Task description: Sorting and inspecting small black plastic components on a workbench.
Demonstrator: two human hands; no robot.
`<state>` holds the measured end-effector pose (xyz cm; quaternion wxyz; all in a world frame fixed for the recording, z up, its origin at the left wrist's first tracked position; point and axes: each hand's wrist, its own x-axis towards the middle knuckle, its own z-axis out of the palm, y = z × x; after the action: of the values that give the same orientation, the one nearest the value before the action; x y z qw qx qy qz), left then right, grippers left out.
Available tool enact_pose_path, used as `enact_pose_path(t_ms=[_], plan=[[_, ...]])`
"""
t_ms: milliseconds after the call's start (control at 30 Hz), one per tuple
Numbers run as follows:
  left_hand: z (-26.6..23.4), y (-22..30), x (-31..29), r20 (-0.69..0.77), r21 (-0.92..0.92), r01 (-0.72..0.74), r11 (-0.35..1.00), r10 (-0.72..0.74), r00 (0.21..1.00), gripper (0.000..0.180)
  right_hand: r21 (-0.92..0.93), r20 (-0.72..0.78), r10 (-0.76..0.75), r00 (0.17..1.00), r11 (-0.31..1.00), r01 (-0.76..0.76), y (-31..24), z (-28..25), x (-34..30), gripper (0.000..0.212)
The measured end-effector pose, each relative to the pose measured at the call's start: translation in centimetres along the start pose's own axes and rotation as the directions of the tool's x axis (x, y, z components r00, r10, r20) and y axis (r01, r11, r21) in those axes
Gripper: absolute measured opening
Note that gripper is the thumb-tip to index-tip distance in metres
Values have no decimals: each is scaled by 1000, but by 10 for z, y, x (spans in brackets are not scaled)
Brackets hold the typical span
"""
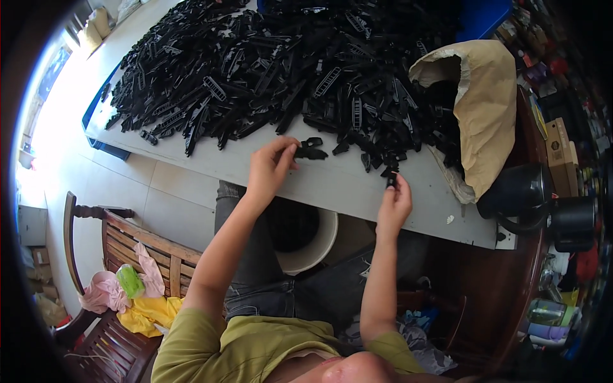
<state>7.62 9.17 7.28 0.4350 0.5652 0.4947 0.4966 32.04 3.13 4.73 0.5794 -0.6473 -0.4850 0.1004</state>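
A large heap of black plastic parts (255, 70), many of them long with ladder-like slots, covers most of the grey tabletop (223, 159). At the heap's near edge, my left hand (271, 166) pinches a black plastic part (313, 154) between thumb and fingers. To its right, my right hand (395, 207) has its fingertips closed on a small black plastic piece (391, 181), just in front of several loose small parts. The exact shape of both held pieces is too dark to tell.
A brown paper sack (491, 121) lies open at the right, small black parts spilling from it. A blue bin (488, 19) stands at the far right. Below the table edge, a white bucket (329, 236) sits between my legs. A wooden bench (147, 239) with cloths is at left.
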Motion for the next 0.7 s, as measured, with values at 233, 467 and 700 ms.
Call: enact_pose_path(t_ms=[233,467,700], plan=[[-5,8,-22,411,73,91,993,-114,905,21,214,274,297,915,908,-359,-25,-7,-10,22],[10,24,-34,434,533,-497,685,283,856,34,-395,347,-266,899,828,397,-36,21,-17,29],[16,19,-37,489,482,-501,719,254,835,30,-356,278,-356,892,825,440,-29,20,-23,34]])
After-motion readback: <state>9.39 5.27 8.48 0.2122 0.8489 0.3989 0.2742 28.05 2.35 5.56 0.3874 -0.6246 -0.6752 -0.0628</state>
